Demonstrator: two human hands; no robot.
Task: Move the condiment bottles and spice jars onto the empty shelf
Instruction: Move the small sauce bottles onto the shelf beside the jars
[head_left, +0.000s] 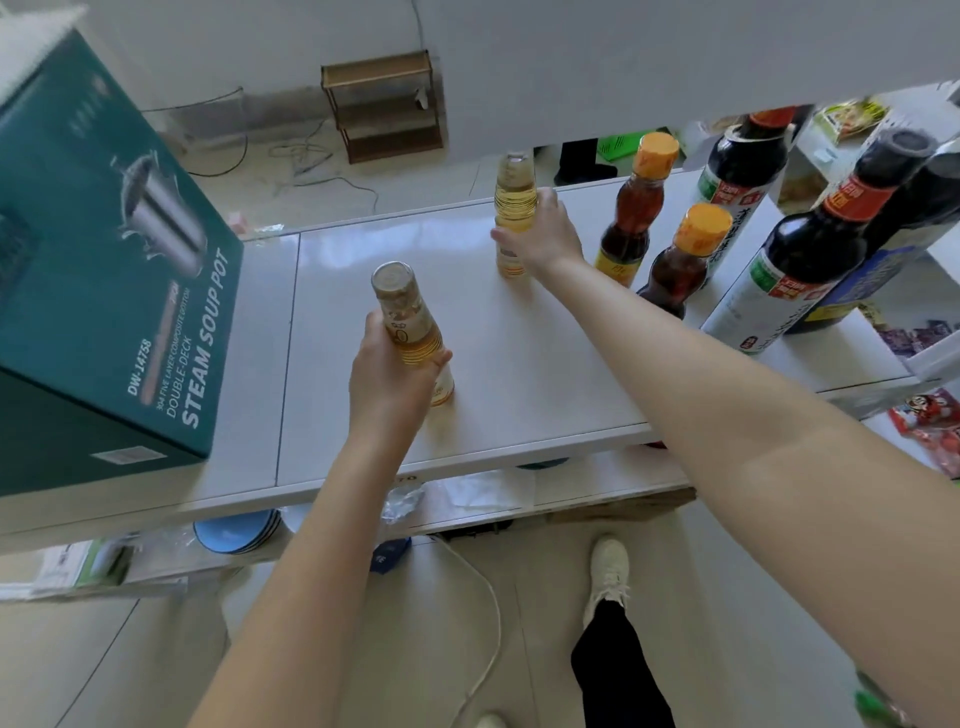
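Note:
On the white shelf (519, 364) stand two clear bottles of pale yellow liquid. My left hand (387, 384) grips the nearer yellow bottle (405, 317) around its middle, near the shelf's front. My right hand (545, 236) grips the farther yellow bottle (514, 197) toward the back. Right of it stand two amber bottles with orange caps (636, 208) (685, 260). Further right are dark soy sauce bottles (795, 260) (743, 156).
A large teal soup pot box (104, 291) fills the shelf's left end. Lower shelves hold blue plates (239, 530) and packets (930, 421). A small wooden rack (384, 106) stands on the floor by the wall. A white cable (488, 597) runs across the floor.

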